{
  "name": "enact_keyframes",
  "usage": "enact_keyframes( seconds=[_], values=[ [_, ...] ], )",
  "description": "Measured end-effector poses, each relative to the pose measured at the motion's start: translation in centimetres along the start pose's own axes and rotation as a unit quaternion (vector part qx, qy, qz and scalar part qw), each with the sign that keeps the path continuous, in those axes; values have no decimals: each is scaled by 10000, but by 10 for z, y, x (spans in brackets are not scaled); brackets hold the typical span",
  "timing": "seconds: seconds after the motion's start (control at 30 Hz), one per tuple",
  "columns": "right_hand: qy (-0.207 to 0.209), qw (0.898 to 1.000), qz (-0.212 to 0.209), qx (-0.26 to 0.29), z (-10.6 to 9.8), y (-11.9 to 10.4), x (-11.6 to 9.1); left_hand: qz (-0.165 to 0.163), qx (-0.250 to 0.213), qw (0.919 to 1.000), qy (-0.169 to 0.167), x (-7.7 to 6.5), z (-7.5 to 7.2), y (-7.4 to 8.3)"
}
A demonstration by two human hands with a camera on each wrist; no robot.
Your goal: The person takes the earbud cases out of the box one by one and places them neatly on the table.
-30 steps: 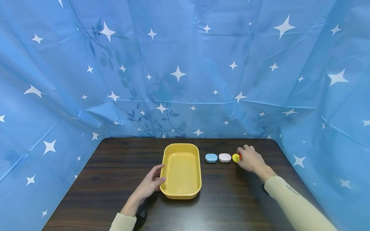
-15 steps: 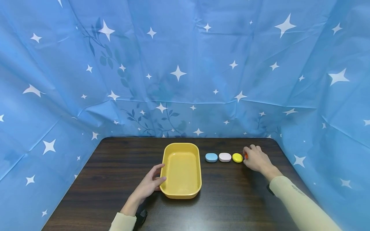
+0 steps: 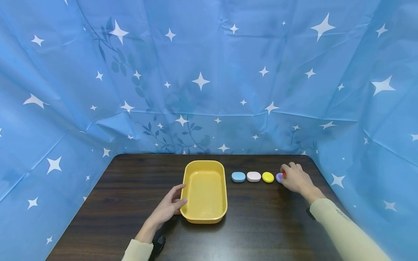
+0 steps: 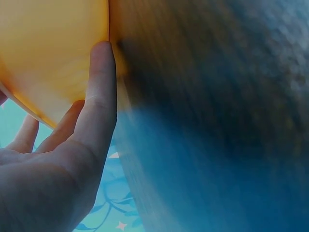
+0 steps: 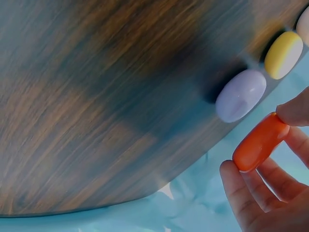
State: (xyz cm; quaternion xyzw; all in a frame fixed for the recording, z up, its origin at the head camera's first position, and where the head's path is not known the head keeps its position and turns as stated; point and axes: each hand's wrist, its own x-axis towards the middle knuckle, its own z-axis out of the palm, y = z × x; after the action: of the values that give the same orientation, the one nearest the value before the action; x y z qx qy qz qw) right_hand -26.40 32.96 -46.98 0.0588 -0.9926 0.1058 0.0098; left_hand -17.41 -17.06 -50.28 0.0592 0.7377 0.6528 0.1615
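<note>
A yellow rectangular tray (image 3: 204,220) stands near the middle of the table. At its left side my left hand (image 3: 166,207) holds the edge, thumb and index fingertip at the rim and other fingers against the outer wall. My right hand (image 3: 296,179), at the right, pinches an orange, soap-like bar (image 5: 260,142) by its ends between thumb and fingers. Close beside it on the table lies a purple oval bar (image 5: 241,95), partly hidden by the hand in the head view. A yellow oval bar (image 3: 268,177) is to the left of the purple one.
A white bar (image 3: 253,177) and a light blue bar (image 3: 238,177) continue the row toward the tray. Behind the dark wooden table (image 3: 254,224) hangs a blue star-patterned cloth (image 3: 209,98), which also covers both sides.
My right hand has moved to the right with the orange bar, uncovering the whole yellow bar and part of the purple one. My left hand and the tray have stayed in place.
</note>
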Motion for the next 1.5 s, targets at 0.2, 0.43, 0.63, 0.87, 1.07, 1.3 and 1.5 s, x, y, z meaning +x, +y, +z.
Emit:
enact_keyframes(
  seconds=[0.2,0.43,0.63,0.87,1.07,1.3,1.5],
  values=[
    [-47,9999,93,88,-3,10,1,-14,-45,10000,-17,-1,0,0],
    [-176,9994,260,144,0,25,2,-6,-60,10000,-8,-1,0,1],
    [-328,9984,413,199,4,35,0,15,-77,10000,-40,-1,1,0],
    [-496,9970,535,247,8,38,2,-2,-101,9999,-44,-1,0,2],
    [-626,9957,630,275,12,41,4,-1,-52,10000,-24,-2,1,3],
    [-661,9950,689,285,15,45,3,8,-63,10000,-26,-1,2,4],
    [-551,9959,645,319,12,43,1,-19,7,10000,64,-2,1,4]
  ],
)
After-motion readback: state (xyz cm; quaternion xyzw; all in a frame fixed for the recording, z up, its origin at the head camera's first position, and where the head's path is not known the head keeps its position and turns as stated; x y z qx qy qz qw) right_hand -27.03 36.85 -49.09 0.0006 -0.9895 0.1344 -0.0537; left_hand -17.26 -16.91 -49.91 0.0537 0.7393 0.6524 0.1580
